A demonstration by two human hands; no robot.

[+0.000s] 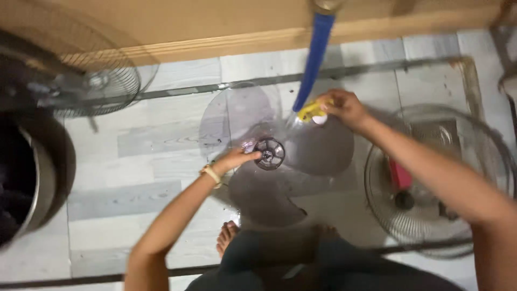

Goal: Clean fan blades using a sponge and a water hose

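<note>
Left: grille (99, 86) on floor (145, 161), bucket (32, 178) at frame edge. Centre: left hand (237, 160), fingers half-curled, steadies clear fan blade (280, 156) at hub (270, 153); not clamped, so blade may slip or spin. Blue hose (315, 54) hangs over blade. Right hand (342, 108) pinches yellow scrubber (311, 111) against upper lobe; hard pressure could crack thin plastic. Right: second grille (436, 178) near knee; could get kicked. Bare foot (227, 237) on possibly wet tile: slip risk.
</note>
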